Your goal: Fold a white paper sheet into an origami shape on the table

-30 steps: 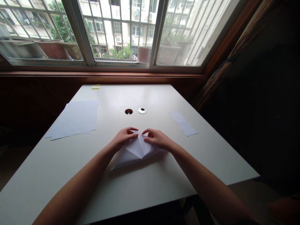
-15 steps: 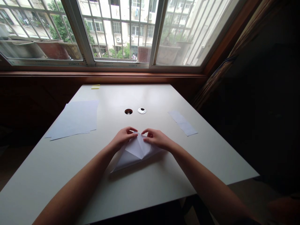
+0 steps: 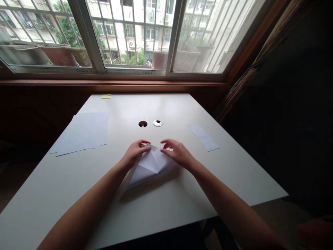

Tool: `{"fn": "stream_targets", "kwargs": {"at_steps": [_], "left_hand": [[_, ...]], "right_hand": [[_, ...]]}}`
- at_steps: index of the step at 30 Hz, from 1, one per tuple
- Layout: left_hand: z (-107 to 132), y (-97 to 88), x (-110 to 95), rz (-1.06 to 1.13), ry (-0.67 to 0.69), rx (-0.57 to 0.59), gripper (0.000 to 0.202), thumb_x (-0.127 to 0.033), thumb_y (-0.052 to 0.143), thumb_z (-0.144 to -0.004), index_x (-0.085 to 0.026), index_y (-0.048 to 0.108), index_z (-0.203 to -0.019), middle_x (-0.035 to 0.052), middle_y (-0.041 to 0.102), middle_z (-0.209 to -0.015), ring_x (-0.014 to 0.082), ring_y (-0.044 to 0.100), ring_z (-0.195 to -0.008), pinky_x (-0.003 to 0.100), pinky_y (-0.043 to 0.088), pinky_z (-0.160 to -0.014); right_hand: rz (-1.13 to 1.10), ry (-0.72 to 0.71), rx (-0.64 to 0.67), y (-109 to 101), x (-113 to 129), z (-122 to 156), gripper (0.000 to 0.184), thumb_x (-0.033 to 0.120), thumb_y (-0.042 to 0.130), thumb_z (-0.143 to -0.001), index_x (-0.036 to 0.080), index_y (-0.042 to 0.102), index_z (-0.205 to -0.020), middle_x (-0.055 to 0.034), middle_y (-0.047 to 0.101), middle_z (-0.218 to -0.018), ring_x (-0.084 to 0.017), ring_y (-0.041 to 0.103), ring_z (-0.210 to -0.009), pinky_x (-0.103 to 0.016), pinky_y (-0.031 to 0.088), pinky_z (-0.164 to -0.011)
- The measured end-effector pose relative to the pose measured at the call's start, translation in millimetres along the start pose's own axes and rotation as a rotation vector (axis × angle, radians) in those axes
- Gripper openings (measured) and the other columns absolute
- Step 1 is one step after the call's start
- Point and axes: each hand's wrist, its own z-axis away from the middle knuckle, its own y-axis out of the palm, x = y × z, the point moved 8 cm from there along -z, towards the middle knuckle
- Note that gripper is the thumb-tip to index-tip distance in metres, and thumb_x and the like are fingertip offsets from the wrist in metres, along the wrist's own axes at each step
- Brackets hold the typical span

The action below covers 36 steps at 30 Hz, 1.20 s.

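A white sheet of paper [image 3: 152, 163], folded into a roughly triangular shape with creases across its upper face, is held tilted with a shadow under its near edge. My left hand [image 3: 136, 151] pinches its upper left edge between thumb and fingers. At the upper right edge, my right hand [image 3: 177, 152] grips the paper with the thumb on its face. The right index finger is raised and apart from the paper; the fingers behind are partly hidden.
On the white table [image 3: 117, 222], larger paper sheets [image 3: 83, 133] lie left and narrow paper pieces [image 3: 203, 137] right. A round hole [image 3: 143, 124] and a round metal cover [image 3: 157, 123] are beyond my hands. Yellow slips [image 3: 106, 96] lie near the far edge, below the window [image 3: 135, 34].
My right hand has moved slightly up and right, its index finger lifting from the paper's top corner. The left hand has shifted a little left, and the paper has tilted slightly.
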Motion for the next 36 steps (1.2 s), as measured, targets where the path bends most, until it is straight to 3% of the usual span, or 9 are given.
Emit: {"fn": "stream_targets", "kwargs": {"at_steps": [4, 7, 9, 11, 13, 16, 19, 25, 36], "left_hand": [[-0.3, -8.2, 0.3, 0.135, -0.004, -0.111, 0.045, -0.038, 0.082, -0.067, -0.017, 0.068, -0.105, 0.0029, 0.067, -0.078, 0.0115, 0.056, -0.058, 0.022, 0.035, -0.05], [-1.9, -16.6, 1.5, 0.28, 0.012, -0.204, 0.044, -0.035, 0.084, -0.065, -0.017, 0.068, -0.101, 0.003, 0.068, -0.083, 0.0126, 0.061, -0.067, 0.022, 0.043, -0.058], [-2.9, -22.2, 3.0, 0.374, 0.025, -0.258, 0.041, -0.032, 0.085, -0.064, -0.017, 0.067, -0.098, 0.0029, 0.068, -0.085, 0.0128, 0.063, -0.071, 0.023, 0.047, -0.063], [-3.0, -26.6, 4.4, 0.448, 0.035, -0.303, 0.039, -0.03, 0.085, -0.063, -0.017, 0.066, -0.095, 0.0019, 0.068, -0.084, 0.0122, 0.063, -0.072, 0.023, 0.048, -0.065], [-1.9, -28.9, 5.1, 0.493, 0.045, -0.337, 0.038, -0.028, 0.085, -0.063, -0.018, 0.065, -0.094, 0.001, 0.068, -0.084, 0.0119, 0.064, -0.072, 0.023, 0.049, -0.066], [1.0, -27.5, 4.6, 0.512, 0.067, -0.363, 0.037, -0.029, 0.084, -0.064, -0.018, 0.064, -0.094, 0.0007, 0.069, -0.085, 0.0121, 0.064, -0.073, 0.023, 0.049, -0.067], [3.6, -21.7, 4.3, 0.521, 0.078, -0.359, 0.038, -0.03, 0.084, -0.064, -0.018, 0.063, -0.094, 0.001, 0.069, -0.085, 0.012, 0.064, -0.073, 0.023, 0.049, -0.067], [6.2, -20.2, 4.0, 0.497, 0.083, -0.367, 0.04, -0.03, 0.084, -0.064, -0.017, 0.062, -0.095, 0.0012, 0.068, -0.085, 0.0121, 0.064, -0.074, 0.023, 0.049, -0.066], [7.0, -23.1, 2.6, 0.459, 0.087, -0.373, 0.039, -0.032, 0.081, -0.066, -0.019, 0.06, -0.096, 0.0011, 0.068, -0.087, 0.0133, 0.065, -0.078, 0.024, 0.05, -0.069]], "right_hand": [[0.124, -0.107, -0.387, -36.0, 15.0, 13.4, 0.026, 0.033, 0.063, -0.089, 0.025, 0.063, -0.113, -0.0081, 0.063, -0.111, -0.027, 0.054, -0.111, -0.046, 0.041, -0.101], [0.022, -0.015, -0.586, -50.1, 2.4, 25.3, 0.034, 0.042, 0.063, -0.087, 0.025, 0.057, -0.116, -0.0096, 0.056, -0.119, -0.027, 0.052, -0.113, -0.047, 0.042, -0.102], [-0.152, 0.124, -0.632, -47.8, -18.1, 30.1, 0.044, 0.049, 0.065, -0.084, 0.025, 0.051, -0.119, -0.0102, 0.052, -0.121, -0.025, 0.052, -0.112, -0.044, 0.046, -0.099], [-0.389, 0.297, -0.591, -32.8, -40.1, 32.2, 0.055, 0.054, 0.066, -0.081, 0.026, 0.045, -0.123, -0.0105, 0.052, -0.121, -0.024, 0.054, -0.111, -0.041, 0.048, -0.097], [-0.674, 0.43, -0.46, -6.6, -51.5, 31.2, 0.062, 0.057, 0.068, -0.079, 0.025, 0.042, -0.126, -0.0101, 0.055, -0.12, -0.024, 0.058, -0.109, -0.04, 0.05, -0.095], [-1.04, 0.499, -0.2, 34.6, -39.6, 27.1, 0.065, 0.056, 0.071, -0.077, 0.025, 0.043, -0.128, -0.0089, 0.061, -0.117, -0.023, 0.064, -0.106, -0.037, 0.054, -0.092], [-1.176, 0.486, -0.058, 56.9, -19.2, 23.3, 0.058, 0.049, 0.075, -0.076, 0.025, 0.05, -0.123, -0.0073, 0.064, -0.118, -0.021, 0.067, -0.1, -0.035, 0.055, -0.089], [-1.202, 0.438, -0.107, 63.3, -16.5, 14.9, 0.049, 0.036, 0.081, -0.071, 0.022, 0.06, -0.112, -0.0073, 0.067, -0.113, -0.02, 0.065, -0.094, -0.03, 0.056, -0.077], [-1.16, 0.457, -0.179, 55.9, -26.2, 17.4, 0.049, 0.038, 0.082, -0.068, 0.022, 0.057, -0.107, -0.006, 0.07, -0.101, -0.019, 0.067, -0.085, -0.033, 0.055, -0.075]]}}
